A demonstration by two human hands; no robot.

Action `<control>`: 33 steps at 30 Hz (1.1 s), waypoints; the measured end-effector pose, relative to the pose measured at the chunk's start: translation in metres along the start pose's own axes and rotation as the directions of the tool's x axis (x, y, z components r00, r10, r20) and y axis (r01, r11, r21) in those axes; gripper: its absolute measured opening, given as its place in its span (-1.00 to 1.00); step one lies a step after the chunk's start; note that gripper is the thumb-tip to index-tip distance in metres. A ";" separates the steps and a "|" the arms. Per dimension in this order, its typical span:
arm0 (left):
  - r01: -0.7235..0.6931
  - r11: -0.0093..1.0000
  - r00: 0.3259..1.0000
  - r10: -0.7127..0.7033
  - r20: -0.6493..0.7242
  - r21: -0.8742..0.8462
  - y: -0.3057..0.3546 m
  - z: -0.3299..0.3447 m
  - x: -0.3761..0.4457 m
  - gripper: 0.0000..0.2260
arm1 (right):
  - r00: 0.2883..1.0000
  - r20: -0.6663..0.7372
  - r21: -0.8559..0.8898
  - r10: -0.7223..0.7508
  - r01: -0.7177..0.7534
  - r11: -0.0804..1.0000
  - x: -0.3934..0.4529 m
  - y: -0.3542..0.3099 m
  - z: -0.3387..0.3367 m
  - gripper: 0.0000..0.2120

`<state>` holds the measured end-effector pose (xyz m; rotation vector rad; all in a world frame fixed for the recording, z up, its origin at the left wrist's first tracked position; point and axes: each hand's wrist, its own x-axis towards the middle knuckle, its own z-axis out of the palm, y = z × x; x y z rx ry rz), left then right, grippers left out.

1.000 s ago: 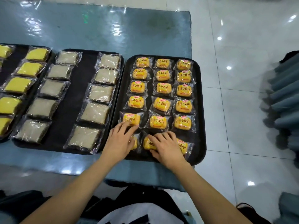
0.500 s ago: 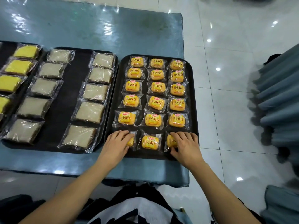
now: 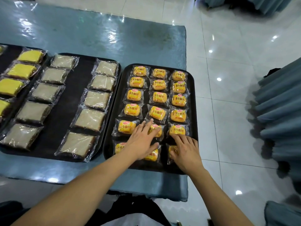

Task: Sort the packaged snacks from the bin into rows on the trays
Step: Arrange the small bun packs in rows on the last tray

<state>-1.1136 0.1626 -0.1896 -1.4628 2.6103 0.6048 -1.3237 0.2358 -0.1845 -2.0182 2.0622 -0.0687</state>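
Observation:
A black tray (image 3: 193,101) at the table's right end holds small orange bun packets in three columns of several rows. My left hand (image 3: 141,141) lies flat with straight fingers over the middle column; its fingertips touch the bun packet (image 3: 158,130) in the second row from the front, and its palm covers part of the front-middle packet (image 3: 153,155). My right hand (image 3: 185,150) rests on the front-right packet (image 3: 171,150), fingertips reaching the edge of the packet (image 3: 177,129) behind it. The front-left packet (image 3: 119,148) lies beside my left wrist. No bin is in view.
A middle black tray (image 3: 78,88) carries two columns of pale grey cake packets (image 3: 88,119). A left tray (image 3: 6,57) holds yellow cake packets (image 3: 22,70). The blue table (image 3: 97,36) ends just right of the bun tray; white tiled floor (image 3: 228,95) and blue draped furniture (image 3: 280,115) lie beyond.
My left hand moved right from the front-left packet onto the middle column. My right hand stayed on the front-right packet, its fingers stretching farther forward. The view shifted left.

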 end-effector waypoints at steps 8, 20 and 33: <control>0.017 0.998 0.994 -0.009 0.113 -0.065 0.000 0.015 -0.004 -0.23 | 0.992 -0.009 -0.125 -0.129 0.127 0.984 0.119 -0.030 -0.016 -0.50; 0.016 0.991 0.998 -0.007 0.070 -0.133 -0.003 0.016 -0.002 -0.27 | 0.976 0.155 -0.154 -0.156 0.180 0.972 0.160 -0.030 0.001 -0.43; 0.019 1.000 0.998 -0.018 -0.067 0.006 0.000 -0.018 -0.001 -0.54 | 0.999 0.013 0.017 -0.032 0.032 0.999 0.135 -0.035 -0.030 -0.42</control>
